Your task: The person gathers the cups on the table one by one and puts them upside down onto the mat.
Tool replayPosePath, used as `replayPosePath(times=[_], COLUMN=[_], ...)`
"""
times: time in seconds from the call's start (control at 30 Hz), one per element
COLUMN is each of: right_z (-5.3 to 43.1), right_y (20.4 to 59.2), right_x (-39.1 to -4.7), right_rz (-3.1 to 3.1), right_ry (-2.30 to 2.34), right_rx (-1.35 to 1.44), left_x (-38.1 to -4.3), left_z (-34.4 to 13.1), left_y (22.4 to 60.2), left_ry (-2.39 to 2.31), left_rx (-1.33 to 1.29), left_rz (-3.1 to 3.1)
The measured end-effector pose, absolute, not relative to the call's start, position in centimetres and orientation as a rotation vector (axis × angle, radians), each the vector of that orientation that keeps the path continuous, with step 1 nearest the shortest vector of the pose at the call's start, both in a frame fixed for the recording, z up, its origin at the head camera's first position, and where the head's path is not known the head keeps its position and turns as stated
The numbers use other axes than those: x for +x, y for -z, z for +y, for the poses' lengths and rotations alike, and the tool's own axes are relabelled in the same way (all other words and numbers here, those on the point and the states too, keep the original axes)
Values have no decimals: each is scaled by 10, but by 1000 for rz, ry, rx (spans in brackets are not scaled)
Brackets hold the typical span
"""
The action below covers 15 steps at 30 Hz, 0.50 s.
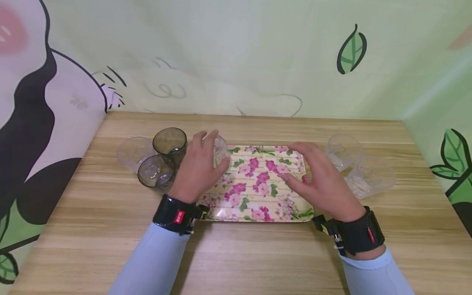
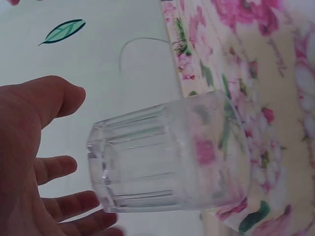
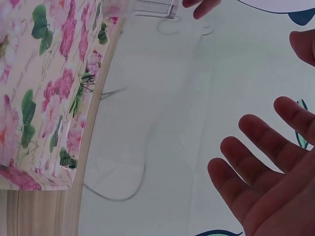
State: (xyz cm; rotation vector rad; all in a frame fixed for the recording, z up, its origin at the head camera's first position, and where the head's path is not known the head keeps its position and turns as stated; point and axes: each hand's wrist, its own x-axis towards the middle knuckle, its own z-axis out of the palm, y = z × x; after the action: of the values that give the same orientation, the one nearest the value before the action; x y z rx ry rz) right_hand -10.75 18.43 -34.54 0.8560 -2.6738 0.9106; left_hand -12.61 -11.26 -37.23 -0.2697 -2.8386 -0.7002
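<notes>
A clear faceted tumbler (image 2: 167, 157) stands upside down on the upper left part of a flower-patterned tray (image 1: 258, 205). My left hand (image 1: 200, 168) is beside it with fingers spread, and its fingertips overlap the tumbler's base in the left wrist view. A gap shows there between the thumb and the tumbler. Over the tray's right side hovers my right hand (image 1: 324, 180), fingers extended and thumb apart, with nothing in it. In the right wrist view its fingers (image 3: 256, 172) are loosely bent against the pale wall behind.
Left of the tray stand two smoky grey tumblers (image 1: 169, 139) and a clear tumbler (image 1: 129, 153), close together. To the right are two more clear tumblers, one farther back (image 1: 344, 149) and one nearer (image 1: 370, 178). A painted wall (image 1: 239, 61) rises behind the wooden table (image 1: 258, 258).
</notes>
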Motion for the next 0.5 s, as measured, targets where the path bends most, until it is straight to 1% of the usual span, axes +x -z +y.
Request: replayPosePath(times=[0.23,0.5], right_z=[187,189], right_y=[344,340], right_x=[-108,-104], right_rz=[-2673,-2767], right_ry=[-875,-675], right_rx=[848,739], left_x=[-117,-100], left_z=[-110,-106], left_y=[358,342], left_ry=[657,736], left_rx=[-308,-404], left_rz=[-2769,-2654])
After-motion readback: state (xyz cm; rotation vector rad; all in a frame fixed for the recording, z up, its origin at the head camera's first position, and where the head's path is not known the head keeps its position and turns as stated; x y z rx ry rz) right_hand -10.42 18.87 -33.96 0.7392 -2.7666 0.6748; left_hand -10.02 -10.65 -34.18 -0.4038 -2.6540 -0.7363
